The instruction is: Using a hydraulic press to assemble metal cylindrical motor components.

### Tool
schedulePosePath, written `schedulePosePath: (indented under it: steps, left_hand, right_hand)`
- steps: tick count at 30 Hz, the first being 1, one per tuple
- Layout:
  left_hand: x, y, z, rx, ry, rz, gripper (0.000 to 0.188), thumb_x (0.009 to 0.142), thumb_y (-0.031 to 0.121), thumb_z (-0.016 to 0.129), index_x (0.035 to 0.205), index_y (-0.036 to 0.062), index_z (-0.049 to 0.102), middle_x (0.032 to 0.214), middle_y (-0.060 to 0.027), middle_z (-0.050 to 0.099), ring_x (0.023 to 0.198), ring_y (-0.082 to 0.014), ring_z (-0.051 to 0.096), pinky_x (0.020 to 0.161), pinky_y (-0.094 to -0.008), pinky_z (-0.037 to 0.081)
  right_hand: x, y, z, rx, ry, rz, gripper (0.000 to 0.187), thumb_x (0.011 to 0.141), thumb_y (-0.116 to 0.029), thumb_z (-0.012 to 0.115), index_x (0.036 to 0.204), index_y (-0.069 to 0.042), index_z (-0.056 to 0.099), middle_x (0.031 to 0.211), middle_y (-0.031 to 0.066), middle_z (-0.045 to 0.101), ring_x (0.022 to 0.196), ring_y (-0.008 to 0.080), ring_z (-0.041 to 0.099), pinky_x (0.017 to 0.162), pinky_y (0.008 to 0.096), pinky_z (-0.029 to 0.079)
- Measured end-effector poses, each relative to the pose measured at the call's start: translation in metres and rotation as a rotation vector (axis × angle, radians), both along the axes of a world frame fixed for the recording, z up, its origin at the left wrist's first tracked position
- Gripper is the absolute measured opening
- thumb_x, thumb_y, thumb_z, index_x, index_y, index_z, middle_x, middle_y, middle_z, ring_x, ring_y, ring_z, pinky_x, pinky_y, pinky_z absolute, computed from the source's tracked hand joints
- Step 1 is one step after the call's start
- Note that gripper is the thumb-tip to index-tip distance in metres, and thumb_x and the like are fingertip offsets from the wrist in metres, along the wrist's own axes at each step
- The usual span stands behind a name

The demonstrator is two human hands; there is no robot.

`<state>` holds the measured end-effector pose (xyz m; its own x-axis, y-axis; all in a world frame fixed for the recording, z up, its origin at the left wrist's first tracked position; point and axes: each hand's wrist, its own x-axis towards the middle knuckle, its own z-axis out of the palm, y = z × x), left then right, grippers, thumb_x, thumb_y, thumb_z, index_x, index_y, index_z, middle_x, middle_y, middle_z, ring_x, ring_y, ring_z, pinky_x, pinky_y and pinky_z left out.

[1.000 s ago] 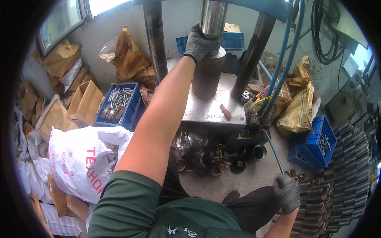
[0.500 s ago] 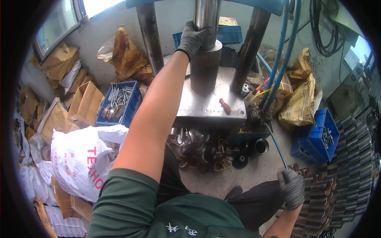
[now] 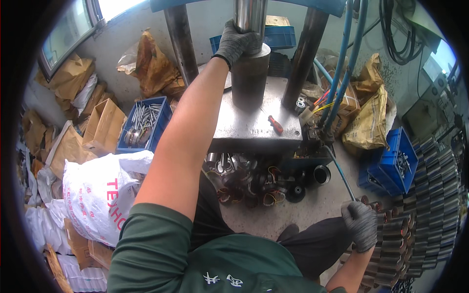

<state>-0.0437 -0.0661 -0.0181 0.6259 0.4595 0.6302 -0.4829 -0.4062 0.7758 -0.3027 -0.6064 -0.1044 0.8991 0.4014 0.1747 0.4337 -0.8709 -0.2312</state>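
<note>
My left hand (image 3: 235, 43), in a dark grey glove, reaches up with its fingers round the lower end of a shiny steel cylinder (image 3: 250, 15) of the press. Below it a thicker dull-grey cylinder (image 3: 249, 80) stands upright on the steel press table (image 3: 224, 122). Part of the join between the two is behind my fingers. A screwdriver (image 3: 276, 124) with a red and black handle lies on that table, right of the thick cylinder. Low on the right, my gloved right hand (image 3: 361, 225) is closed round the end of a long thin lever (image 3: 341, 175).
Dark posts (image 3: 306, 53) flank the press, with blue hoses (image 3: 344, 73) at its right. Motor-like parts (image 3: 254, 183) crowd the floor beneath. Blue crates (image 3: 398, 161) and stacked metal cylinders (image 3: 430, 205) stand right. A crate of bolts (image 3: 146, 122) and a white sack (image 3: 95, 195) sit left.
The whole view has shifted slightly, with the press appearing a little higher and further left. Both hands keep their grips, and the cylinders show no clear movement against each other.
</note>
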Motion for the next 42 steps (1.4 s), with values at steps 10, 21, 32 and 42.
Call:
schedulePosePath:
  steps: [10, 21, 32, 42]
  left_hand:
    - [0.005, 0.006, -0.001, -0.025, 0.02, -0.04, 0.084, 0.068, 0.036, 0.094, 0.129, -0.0026, 0.052, 0.113, -0.0168, 0.068, 0.103, -0.025, 0.069, 0.091, -0.0364, 0.057]
    - [0.002, 0.009, -0.003, 0.045, 0.132, 0.005, 0.08, 0.069, 0.041, 0.092, 0.122, -0.0061, 0.055, 0.105, -0.0183, 0.071, 0.096, -0.025, 0.071, 0.087, -0.0348, 0.058]
    - [0.008, 0.013, -0.007, 0.045, 0.141, 0.051, 0.069, 0.068, 0.038, 0.093, 0.112, -0.0046, 0.061, 0.1, -0.0176, 0.072, 0.093, -0.023, 0.071, 0.085, -0.0345, 0.058]
    - [-0.001, 0.009, -0.003, 0.088, 0.199, 0.076, 0.069, 0.067, 0.041, 0.094, 0.107, -0.0049, 0.062, 0.098, -0.0191, 0.072, 0.091, -0.0247, 0.072, 0.084, -0.0354, 0.059]
  right_hand:
    - [0.003, -0.001, 0.002, 0.063, 0.03, 0.019, 0.021, 0.085, -0.022, 0.073, 0.078, -0.004, 0.064, 0.076, 0.0213, 0.064, 0.076, 0.0427, 0.066, 0.068, 0.0492, 0.052]
    - [0.021, 0.002, 0.033, 0.101, 0.07, 0.061, 0.028, 0.084, -0.013, 0.068, 0.109, -0.005, 0.075, 0.089, 0.0169, 0.074, 0.084, 0.0355, 0.072, 0.076, 0.0425, 0.057]
    - [0.024, -0.003, 0.038, 0.008, 0.238, 0.122, 0.023, 0.085, -0.016, 0.066, 0.103, -0.004, 0.075, 0.089, 0.0206, 0.073, 0.084, 0.0401, 0.07, 0.08, 0.0474, 0.056]
    - [0.028, -0.003, 0.041, 0.061, 0.154, 0.137, 0.023, 0.086, -0.014, 0.065, 0.104, -0.002, 0.074, 0.087, 0.021, 0.073, 0.083, 0.0405, 0.071, 0.08, 0.0467, 0.057]
